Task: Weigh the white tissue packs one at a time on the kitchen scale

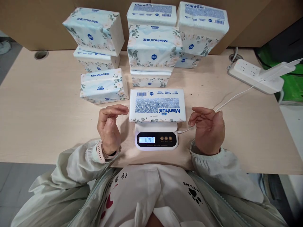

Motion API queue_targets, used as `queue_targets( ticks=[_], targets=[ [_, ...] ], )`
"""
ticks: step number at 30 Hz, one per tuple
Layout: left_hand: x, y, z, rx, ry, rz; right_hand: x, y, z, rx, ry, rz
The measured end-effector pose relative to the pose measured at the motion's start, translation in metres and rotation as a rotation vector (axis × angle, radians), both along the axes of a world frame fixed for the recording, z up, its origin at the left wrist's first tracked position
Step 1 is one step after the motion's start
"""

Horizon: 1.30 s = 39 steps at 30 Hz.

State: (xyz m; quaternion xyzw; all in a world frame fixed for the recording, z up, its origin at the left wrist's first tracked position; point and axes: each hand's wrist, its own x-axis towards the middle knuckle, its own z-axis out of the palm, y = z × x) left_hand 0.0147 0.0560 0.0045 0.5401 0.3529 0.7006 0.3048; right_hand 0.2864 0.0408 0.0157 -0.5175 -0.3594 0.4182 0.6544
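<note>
A white Manhua tissue pack [157,105] rests on a small white digital scale [156,140], its printed side facing up. The lit display [147,140] reads about 104.3. My left hand [110,127] is just left of the pack, fingers stretched toward its side and holding nothing. On the other side, my right hand [208,129] stands a little apart from the pack, fingers loosely curved and empty. Both hands are open, with the pack between them.
Several more tissue packs stand in stacks [153,47] at the back, before a brown cardboard wall [156,6]. One pack [104,85] sits at front left of them. A white power strip [255,75] lies at right, and a white cable [233,98] runs toward the scale.
</note>
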Motion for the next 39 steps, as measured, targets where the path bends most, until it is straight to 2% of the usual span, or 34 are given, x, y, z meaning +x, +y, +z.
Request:
queue_targets(
  ticks=[8,27,33,39],
  targets=[
    [0.000,0.000,0.002,-0.017,0.020,0.047,0.000,0.000,-0.001,-0.009,0.009,0.006],
    [0.000,0.003,0.004,-0.037,-0.030,0.046,0.000,0.001,0.002,-0.041,0.035,-0.008],
    [-0.004,0.004,0.001,-0.221,-0.042,0.092,0.001,0.001,0.002,-0.043,0.020,-0.022],
    [-0.017,0.009,-0.013,-0.435,0.019,-0.062,0.002,0.000,0.002,-0.051,-0.022,-0.016]
  ],
)
